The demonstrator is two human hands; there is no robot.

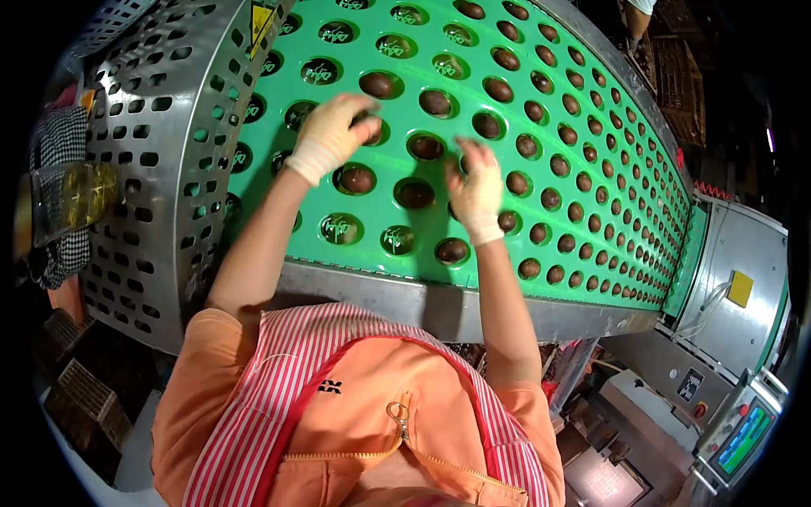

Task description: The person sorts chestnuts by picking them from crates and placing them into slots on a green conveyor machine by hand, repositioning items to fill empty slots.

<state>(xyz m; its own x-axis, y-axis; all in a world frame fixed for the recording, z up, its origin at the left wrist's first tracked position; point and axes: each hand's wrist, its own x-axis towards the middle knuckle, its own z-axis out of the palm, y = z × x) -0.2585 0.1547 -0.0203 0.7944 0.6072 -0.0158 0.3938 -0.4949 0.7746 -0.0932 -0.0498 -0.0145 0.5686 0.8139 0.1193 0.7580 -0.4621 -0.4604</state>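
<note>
A green plate with rows of round cups (405,173) lies in front of me, and dark brown egg-shaped pieces (436,103) sit in most of the cups. My left hand (334,133), in a cream glove, hovers over the left part of the plate with thumb and fingers apart. Just beneath its thumb, one brown piece (378,133) is partly hidden. My right hand (476,190), gloved alike, is above the plate farther right, its thumb apart from bent fingers. Nothing shows between them. Near it lies a brown piece (427,145) in its cup.
A perforated metal guard (152,169) with a yellow warning sign (261,28) stands on the left. A metal edge (372,286) runs along the plate's near side. At lower right are a control panel (743,439) and a steel cabinet (731,270). Another person's arm (638,21) shows at the top.
</note>
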